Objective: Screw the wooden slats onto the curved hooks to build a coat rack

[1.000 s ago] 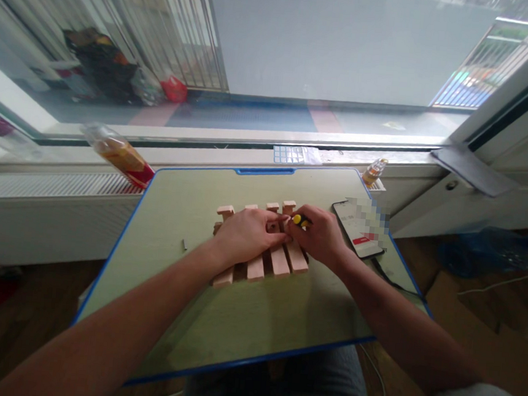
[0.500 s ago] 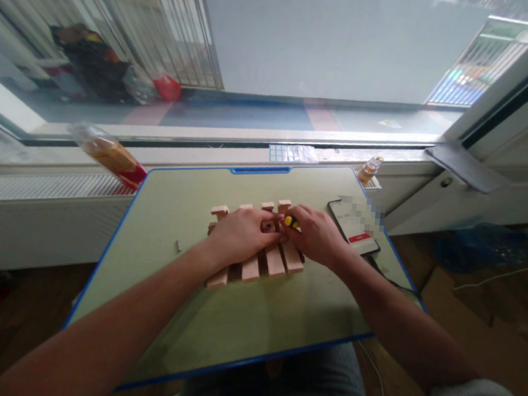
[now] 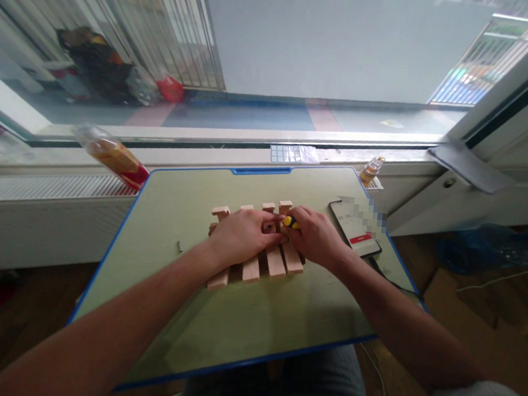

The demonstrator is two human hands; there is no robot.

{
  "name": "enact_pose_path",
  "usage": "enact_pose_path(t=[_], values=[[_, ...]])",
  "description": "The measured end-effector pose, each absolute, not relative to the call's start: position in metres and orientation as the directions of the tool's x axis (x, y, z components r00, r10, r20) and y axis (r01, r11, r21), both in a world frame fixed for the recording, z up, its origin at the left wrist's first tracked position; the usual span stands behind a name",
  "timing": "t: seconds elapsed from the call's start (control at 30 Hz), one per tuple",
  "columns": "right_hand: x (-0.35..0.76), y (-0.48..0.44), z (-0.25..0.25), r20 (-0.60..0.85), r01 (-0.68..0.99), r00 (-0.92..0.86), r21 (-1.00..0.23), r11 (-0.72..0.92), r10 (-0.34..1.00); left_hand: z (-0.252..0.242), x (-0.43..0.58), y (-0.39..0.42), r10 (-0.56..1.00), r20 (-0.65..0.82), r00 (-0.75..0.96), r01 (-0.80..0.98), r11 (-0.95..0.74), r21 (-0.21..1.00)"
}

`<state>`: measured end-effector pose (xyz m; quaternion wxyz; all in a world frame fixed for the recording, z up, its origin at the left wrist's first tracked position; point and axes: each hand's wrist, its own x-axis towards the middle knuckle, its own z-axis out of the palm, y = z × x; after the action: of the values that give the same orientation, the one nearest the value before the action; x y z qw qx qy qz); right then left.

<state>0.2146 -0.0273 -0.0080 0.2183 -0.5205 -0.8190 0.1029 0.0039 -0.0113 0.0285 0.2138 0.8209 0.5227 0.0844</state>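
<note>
The right fingers (image 3: 301,218) are clenched around a small yellow screwdriver (image 3: 291,222), which points down at the wooden rack (image 3: 277,262). The left fingers (image 3: 271,230) lie bent on the slats, just beside the tool; whether they pinch something, I cannot tell. The left hand (image 3: 242,236) covers the middle of the rack and the right hand (image 3: 318,237) is over its right end. The rack lies flat in the middle of a green desk (image 3: 234,325) with a blue rim. A phone (image 3: 357,232) lies at the right and a small screw (image 3: 179,246) at the left. Behind are a sill with a bottle (image 3: 370,169) and a packet (image 3: 110,155), and a wide window (image 3: 324,43). The floor (image 3: 489,316) is dark wood.
</note>
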Motion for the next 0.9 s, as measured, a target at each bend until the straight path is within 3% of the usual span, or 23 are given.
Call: enact_pose_path(t=[0.4, 0.73, 0.8, 0.9], values=[[0.215, -0.031, -0.009, 0.285, 0.716, -0.301, -0.562, 0.413, 0.910, 0.032, 0.003, -0.013, 0.899, -0.089, 0.428, 0.831, -0.353, 0.431], [0.232, -0.027, 0.031, 0.401, 0.487, -0.033, -0.794, 0.365, 0.916, 0.025, -0.005, -0.008, 0.899, -0.056, 0.433, 0.806, -0.359, 0.472], [0.232, -0.024, 0.043, 0.441, 0.514, -0.005, -0.769, 0.380, 0.898, 0.021, -0.007, -0.006, 0.898, -0.051, 0.437, 0.802, -0.364, 0.474], [0.231, -0.017, 0.061, 0.363, 0.555, -0.110, -0.750, 0.360, 0.925, 0.018, -0.008, -0.003, 0.890, -0.045, 0.453, 0.796, -0.382, 0.469]])
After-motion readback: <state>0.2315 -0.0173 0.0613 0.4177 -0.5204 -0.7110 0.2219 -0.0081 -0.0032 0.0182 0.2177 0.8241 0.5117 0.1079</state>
